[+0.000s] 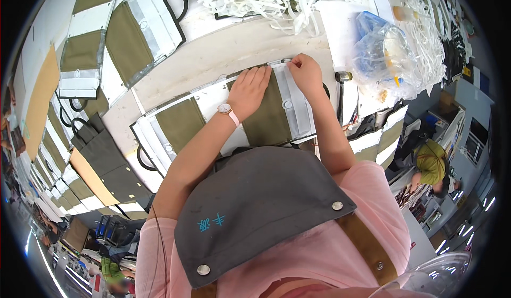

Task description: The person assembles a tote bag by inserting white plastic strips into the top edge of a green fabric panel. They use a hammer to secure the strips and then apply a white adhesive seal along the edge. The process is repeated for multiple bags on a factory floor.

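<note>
A flat bag panel [266, 114] in olive and white lies across the table in front of me, with dark edging, a translucent strip and a round snap near its right end. My left hand [250, 87] rests flat on it, fingers stretched toward the far edge. At the far right corner, the fingers of my right hand [306, 74] are pinched together on the panel's edge. Whether they also hold a thin strip there is too small to tell. Black handles show partly from under the panel's ends.
White strips [255, 0] lie heaped at the far side. Similar olive panels [128, 42] spread to the left, near a dark folded bag [106, 162]. On the right are a hammer [343, 79] and a clear plastic bag [386, 53]. A person in green [430, 162] is farther right.
</note>
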`<state>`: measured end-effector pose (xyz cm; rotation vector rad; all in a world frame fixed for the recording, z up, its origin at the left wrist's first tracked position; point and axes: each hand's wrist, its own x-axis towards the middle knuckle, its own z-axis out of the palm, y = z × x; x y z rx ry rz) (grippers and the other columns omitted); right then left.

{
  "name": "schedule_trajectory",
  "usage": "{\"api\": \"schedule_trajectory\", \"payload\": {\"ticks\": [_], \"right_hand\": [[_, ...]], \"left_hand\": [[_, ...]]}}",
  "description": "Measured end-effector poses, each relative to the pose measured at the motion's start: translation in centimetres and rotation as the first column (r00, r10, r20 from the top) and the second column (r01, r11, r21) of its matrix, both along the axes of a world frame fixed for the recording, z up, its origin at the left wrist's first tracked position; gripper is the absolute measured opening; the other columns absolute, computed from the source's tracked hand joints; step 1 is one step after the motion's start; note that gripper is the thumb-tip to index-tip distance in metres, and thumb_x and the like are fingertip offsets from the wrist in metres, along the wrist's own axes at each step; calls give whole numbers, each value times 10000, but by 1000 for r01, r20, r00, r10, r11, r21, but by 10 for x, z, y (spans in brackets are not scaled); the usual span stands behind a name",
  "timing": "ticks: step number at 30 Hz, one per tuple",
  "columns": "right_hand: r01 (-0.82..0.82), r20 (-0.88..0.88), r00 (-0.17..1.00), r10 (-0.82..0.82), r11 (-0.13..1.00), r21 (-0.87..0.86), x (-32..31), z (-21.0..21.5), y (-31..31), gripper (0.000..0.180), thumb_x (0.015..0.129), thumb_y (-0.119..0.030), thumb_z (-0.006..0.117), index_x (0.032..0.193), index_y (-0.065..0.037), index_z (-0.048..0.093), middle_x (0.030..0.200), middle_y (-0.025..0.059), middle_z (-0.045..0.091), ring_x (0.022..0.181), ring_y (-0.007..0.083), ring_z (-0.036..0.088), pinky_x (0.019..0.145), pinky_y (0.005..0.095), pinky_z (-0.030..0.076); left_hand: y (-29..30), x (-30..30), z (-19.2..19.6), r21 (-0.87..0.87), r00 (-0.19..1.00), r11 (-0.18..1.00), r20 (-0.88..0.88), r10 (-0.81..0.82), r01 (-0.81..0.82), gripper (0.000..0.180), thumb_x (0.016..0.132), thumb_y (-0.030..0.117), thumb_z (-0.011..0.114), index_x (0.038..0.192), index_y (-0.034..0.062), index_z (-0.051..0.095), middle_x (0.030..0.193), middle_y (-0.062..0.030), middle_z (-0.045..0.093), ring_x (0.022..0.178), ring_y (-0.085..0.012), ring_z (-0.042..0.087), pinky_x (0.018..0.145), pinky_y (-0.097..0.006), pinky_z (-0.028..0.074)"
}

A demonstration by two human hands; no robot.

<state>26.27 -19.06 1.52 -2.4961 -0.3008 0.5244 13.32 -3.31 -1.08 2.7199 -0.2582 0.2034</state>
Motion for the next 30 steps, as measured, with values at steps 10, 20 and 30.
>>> {"api": "schedule_trajectory", "payload": {"ticks": [10, 20, 30], "right_hand": [[-5, 140, 990, 18, 996, -89, -8, -6, 7, 105, 826, -102, 634, 879, -23, 591, 852, 176, 633, 777, 375, 628, 693, 450, 500], [-180, 381, 911, 159, 984, 18, -38, 2, -5, 239, 826, -1, 575, 1062, 35, 564, 1036, 214, 612, 942, 401, 596, 801, 459, 488], [-405, 419, 802, 426, 903, -142, -49, -7, -11, 463, 799, -37, 551, 1256, 37, 553, 1272, 172, 560, 1169, 346, 519, 978, 433, 420]], "left_hand": [[1, 1, 2, -90, 999, 996, -23, 25, -27, 549, 844, 88, 623, 1378, 83, 496, 1229, -127, 505, 1160, -286, 490, 1001, -412, 403], [3, 0, 1, -117, 999, 992, -23, 39, -41, 554, 838, 95, 632, 1377, 101, 503, 1226, -125, 502, 1170, -289, 488, 993, -412, 404], [1, 1, 1, -109, 999, 993, -25, 34, -36, 560, 815, 78, 628, 1363, 92, 511, 1222, -128, 514, 1168, -301, 497, 991, -426, 410]]}}
